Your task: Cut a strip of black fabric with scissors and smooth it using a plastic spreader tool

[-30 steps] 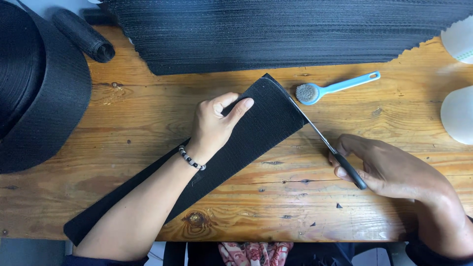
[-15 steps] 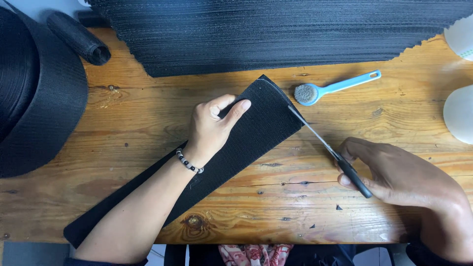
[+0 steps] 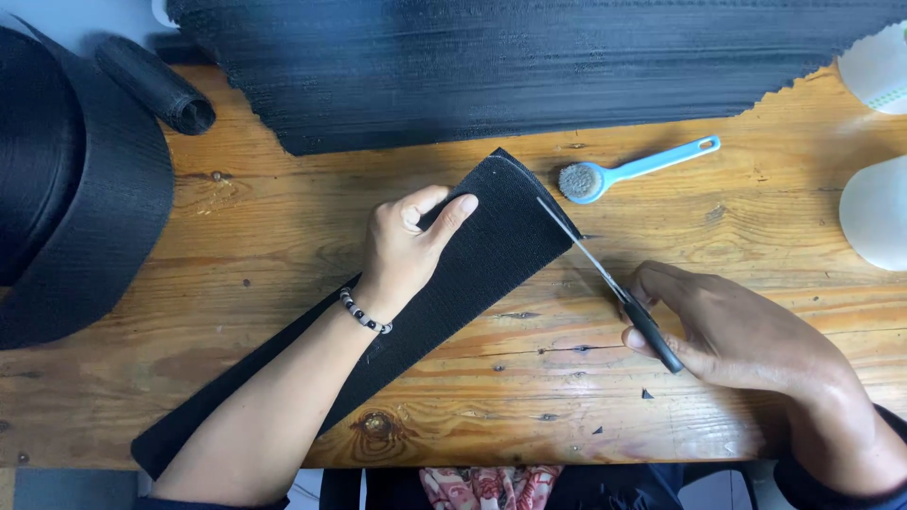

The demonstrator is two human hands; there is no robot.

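A long black fabric strip (image 3: 472, 274) lies diagonally across the wooden table (image 3: 283, 236). My left hand (image 3: 406, 247), with a bead bracelet at the wrist, presses flat on the strip near its far end. My right hand (image 3: 727, 331) grips the black handles of a pair of scissors (image 3: 605, 279). The blades point up and left, with their tip at the strip's right edge near the far corner.
A large sheet of black mesh fabric (image 3: 529, 66) covers the far side of the table. A big roll of black webbing (image 3: 66, 189) and a small black roll (image 3: 156, 85) sit at the left. A blue brush (image 3: 633, 170) and two white containers (image 3: 874, 208) are at the right.
My right hand has drawn the scissors slightly down and right, so the blades now sit just off the strip's edge. My left hand stays pressed on the strip.
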